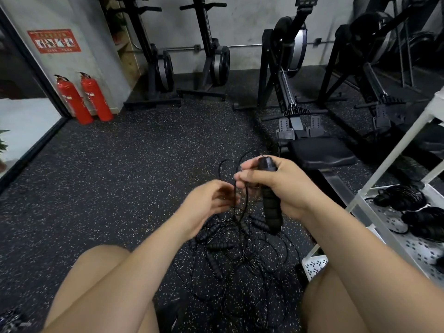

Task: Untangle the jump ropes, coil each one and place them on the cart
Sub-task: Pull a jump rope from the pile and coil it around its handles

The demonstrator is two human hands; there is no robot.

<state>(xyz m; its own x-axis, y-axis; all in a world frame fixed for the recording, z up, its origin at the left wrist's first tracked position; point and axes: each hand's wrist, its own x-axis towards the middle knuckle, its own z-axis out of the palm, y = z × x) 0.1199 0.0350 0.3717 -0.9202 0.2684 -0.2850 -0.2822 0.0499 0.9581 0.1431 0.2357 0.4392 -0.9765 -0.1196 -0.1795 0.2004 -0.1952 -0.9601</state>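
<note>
My right hand grips the black foam handles of one jump rope, held upright above the floor, and its thumb and fingers also pinch thin black cord loops. My left hand is just left of it, fingers curled around the cord that hangs from the handles. Below both hands a tangled pile of black jump ropes with several foam handles lies on the speckled floor. On the white cart at the right, coiled black ropes lie on a perforated shelf.
A rowing machine with a black seat stands just behind my right hand. More rowers and ski machines line the back wall. Two red fire extinguishers stand at the left. My bare knees frame the pile.
</note>
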